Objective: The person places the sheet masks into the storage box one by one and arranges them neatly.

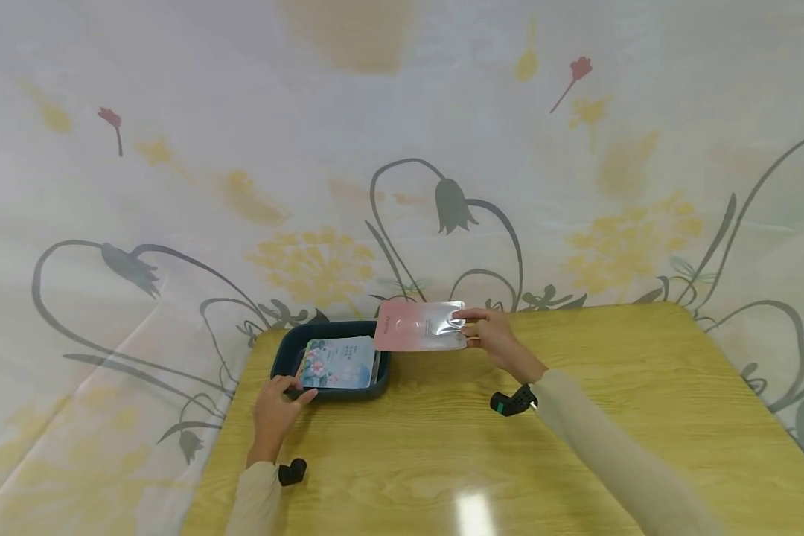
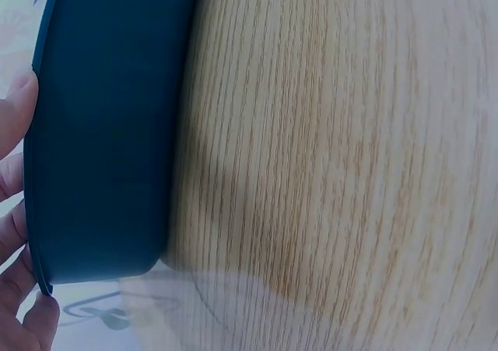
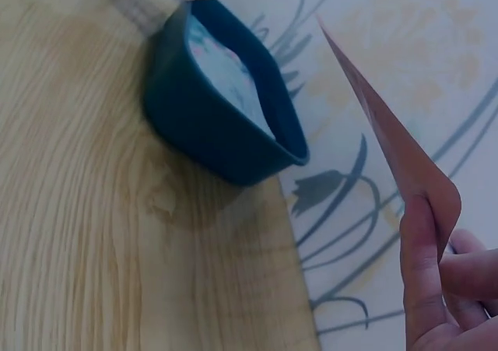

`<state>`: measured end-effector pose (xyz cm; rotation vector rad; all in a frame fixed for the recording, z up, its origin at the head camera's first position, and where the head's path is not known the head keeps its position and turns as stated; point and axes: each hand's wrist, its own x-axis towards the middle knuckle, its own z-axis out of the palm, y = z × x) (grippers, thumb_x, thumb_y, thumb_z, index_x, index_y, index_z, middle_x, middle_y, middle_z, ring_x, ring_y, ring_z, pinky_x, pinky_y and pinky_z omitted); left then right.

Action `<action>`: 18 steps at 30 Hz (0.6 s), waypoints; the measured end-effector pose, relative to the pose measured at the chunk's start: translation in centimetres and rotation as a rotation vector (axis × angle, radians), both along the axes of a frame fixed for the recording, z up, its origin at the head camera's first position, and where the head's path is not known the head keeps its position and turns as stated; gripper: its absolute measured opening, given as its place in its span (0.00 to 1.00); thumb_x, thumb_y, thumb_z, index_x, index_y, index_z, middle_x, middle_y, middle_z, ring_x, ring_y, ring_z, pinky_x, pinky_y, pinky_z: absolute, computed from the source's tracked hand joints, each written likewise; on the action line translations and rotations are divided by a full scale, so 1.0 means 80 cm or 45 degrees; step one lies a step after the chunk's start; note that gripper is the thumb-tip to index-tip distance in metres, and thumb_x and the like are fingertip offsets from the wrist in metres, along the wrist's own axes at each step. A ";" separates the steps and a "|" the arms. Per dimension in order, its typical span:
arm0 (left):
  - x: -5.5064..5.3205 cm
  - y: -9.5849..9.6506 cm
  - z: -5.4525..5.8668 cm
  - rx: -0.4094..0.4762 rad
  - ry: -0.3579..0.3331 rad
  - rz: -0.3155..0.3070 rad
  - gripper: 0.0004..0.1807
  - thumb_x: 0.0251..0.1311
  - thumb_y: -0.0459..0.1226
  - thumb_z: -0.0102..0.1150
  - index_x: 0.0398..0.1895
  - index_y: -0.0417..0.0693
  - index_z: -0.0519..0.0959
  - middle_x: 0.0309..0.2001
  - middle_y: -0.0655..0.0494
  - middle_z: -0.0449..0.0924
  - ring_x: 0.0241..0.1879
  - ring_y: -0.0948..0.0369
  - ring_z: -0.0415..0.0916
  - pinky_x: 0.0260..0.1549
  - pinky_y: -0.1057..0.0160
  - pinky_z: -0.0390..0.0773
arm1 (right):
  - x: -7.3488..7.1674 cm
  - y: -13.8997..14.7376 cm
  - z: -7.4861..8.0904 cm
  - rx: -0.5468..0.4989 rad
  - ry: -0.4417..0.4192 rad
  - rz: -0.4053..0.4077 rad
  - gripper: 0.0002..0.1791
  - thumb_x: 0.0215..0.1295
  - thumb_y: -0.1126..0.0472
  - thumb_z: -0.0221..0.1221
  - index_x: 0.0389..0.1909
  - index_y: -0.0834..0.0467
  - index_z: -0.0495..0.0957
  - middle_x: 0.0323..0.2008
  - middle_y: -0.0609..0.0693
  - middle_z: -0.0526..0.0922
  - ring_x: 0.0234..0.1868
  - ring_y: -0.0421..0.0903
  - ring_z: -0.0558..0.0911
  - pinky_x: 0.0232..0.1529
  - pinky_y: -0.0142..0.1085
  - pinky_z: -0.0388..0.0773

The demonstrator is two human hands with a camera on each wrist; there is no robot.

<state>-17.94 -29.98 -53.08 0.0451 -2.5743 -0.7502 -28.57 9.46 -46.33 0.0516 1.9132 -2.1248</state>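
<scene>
My right hand pinches one end of a flat pink-and-silver packet, held up beside and partly over the right rim of a dark teal plastic bin. Seen edge-on in the right wrist view, the pink packet sits between thumb and fingers. At the bin's near left corner, my left hand grips the rim. The left wrist view has its fingers along the edge of the bin. Inside the bin lies a light blue packet with a floral print, covering whatever is under it.
A wood-grain table carries the bin near its back left edge. Behind stands a pale fabric backdrop printed with flowers. Each wrist wears a small black camera, such as the right one.
</scene>
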 end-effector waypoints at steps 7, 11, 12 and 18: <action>0.001 0.000 -0.001 -0.001 0.070 0.002 0.16 0.40 0.42 0.77 0.22 0.47 0.77 0.29 0.55 0.75 0.30 0.55 0.69 0.29 0.53 0.70 | -0.005 -0.040 -0.001 -0.022 -0.025 0.008 0.16 0.61 0.78 0.52 0.50 0.71 0.76 0.49 0.60 0.74 0.30 0.45 0.76 0.28 0.33 0.78; 0.001 0.000 -0.001 0.011 0.055 0.001 0.16 0.40 0.42 0.77 0.22 0.47 0.77 0.30 0.54 0.76 0.30 0.53 0.70 0.30 0.53 0.70 | -0.007 -0.062 -0.009 -0.027 -0.043 0.036 0.16 0.62 0.77 0.52 0.50 0.70 0.77 0.48 0.59 0.74 0.31 0.45 0.76 0.29 0.33 0.78; 0.001 0.000 -0.001 0.012 0.041 -0.003 0.15 0.41 0.42 0.77 0.23 0.47 0.77 0.30 0.53 0.76 0.31 0.52 0.71 0.31 0.52 0.71 | -0.007 -0.068 -0.012 -0.028 -0.046 0.039 0.16 0.62 0.77 0.52 0.50 0.69 0.77 0.47 0.58 0.74 0.31 0.45 0.76 0.30 0.33 0.78; 0.000 -0.003 -0.006 0.021 0.030 -0.009 0.16 0.40 0.42 0.77 0.23 0.47 0.77 0.30 0.54 0.76 0.32 0.52 0.72 0.33 0.51 0.71 | -0.007 -0.105 -0.023 -0.034 -0.043 0.062 0.16 0.62 0.76 0.52 0.50 0.68 0.78 0.46 0.59 0.76 0.31 0.46 0.78 0.32 0.35 0.79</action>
